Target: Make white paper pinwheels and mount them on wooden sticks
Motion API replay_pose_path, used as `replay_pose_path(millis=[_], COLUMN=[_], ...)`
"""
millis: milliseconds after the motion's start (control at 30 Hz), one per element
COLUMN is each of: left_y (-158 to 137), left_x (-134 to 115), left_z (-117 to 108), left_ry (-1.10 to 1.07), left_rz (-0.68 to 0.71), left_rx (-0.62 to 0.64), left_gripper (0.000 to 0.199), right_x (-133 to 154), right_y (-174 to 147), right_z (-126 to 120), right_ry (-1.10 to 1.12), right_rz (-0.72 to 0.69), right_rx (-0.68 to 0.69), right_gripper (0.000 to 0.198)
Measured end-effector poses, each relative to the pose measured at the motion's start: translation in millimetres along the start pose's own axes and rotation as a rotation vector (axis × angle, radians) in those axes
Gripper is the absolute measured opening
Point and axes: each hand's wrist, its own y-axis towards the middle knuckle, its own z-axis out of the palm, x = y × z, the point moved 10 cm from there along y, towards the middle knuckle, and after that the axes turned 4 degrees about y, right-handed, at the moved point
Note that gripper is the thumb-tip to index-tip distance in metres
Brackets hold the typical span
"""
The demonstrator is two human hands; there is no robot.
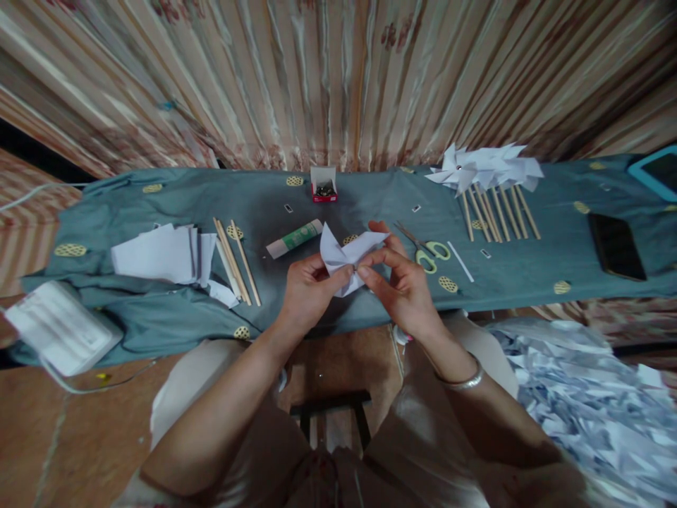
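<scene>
A folded white paper pinwheel (338,255) is held up over the near edge of the cloth-covered table. My left hand (309,288) grips its left side, thumb pressed near the centre. Pinched at the pinwheel's middle are the thumb and forefinger of my right hand (399,282); a tiny dark thing, perhaps a pin, shows at those fingertips. Behind my left hand lies a green and white glue stick (295,238). Scissors (426,252) with pale green handles rest just beyond my right hand, beside a thin white paper strip (461,262). A small red box (324,189) holds dark metallic pieces.
Paper sheets (153,255) and wooden sticks (246,264) lie at left, near a white device (63,328) with a cable. Finished pinwheels on sticks (489,169), a phone (616,247) and a blue-edged object (656,173) are at right. Below right sits a heap of folded paper (592,402).
</scene>
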Motion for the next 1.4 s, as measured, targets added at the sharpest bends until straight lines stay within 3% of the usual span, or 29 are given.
replay_pose_path(millis=[200, 1067, 1267, 1400], left_y=[-0.5, 4.1, 4.4, 4.5], left_x=[-1.0, 5.8, 8.5, 9.5], left_z=[2.8, 1.0, -0.2, -0.5], left_ry=[0.013, 0.026, -0.015, -0.019], left_rz=[0.007, -0.021, -0.055, -0.081], left_rx=[0.038, 0.043, 0.011, -0.001], left_gripper=[0.036, 0.037, 0.038, 0.039], right_x=[-2.9, -27.5, -42.5, -50.7], right_y=[0.0, -1.7, -3.8, -2.0], right_z=[-0.8, 0.1, -8.9, -8.2], right_ry=[0.028, 0.148, 0.218, 0.309], right_rz=[0.005, 0.067, 0.122, 0.187], right_rx=[-0.011, -0.071, -0.212, -0.235], right_gripper=[0.012, 0.013, 0.031, 0.055])
